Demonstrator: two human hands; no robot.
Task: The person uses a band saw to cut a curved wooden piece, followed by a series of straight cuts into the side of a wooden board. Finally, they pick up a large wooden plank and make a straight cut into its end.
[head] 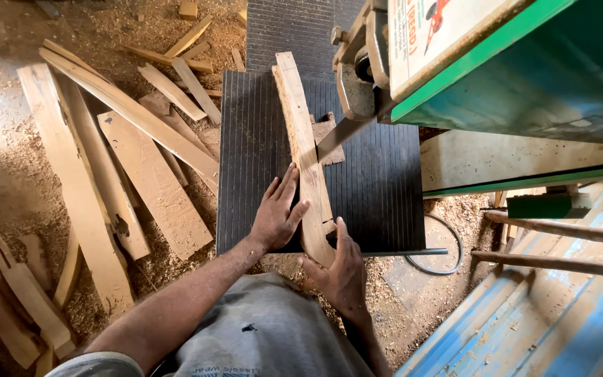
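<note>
A long, slightly curved wooden board (300, 126) lies lengthwise on the dark ribbed saw table (252, 153). My left hand (277, 213) lies flat with fingers spread against the board's left edge near its close end. My right hand (342, 269) cups the board's near end from the right, thumb up along the wood. The blade guide (354, 84) of the band saw hangs just right of the board's middle, with the blade area (336, 136) touching the board's right edge.
The green and white saw housing (511, 77) fills the upper right. Several offcut planks (127, 160) lie on the sawdust-covered floor at left. A blue painted surface (560, 314) and two wooden rods (560, 230) sit at lower right, near a cable loop (448, 244).
</note>
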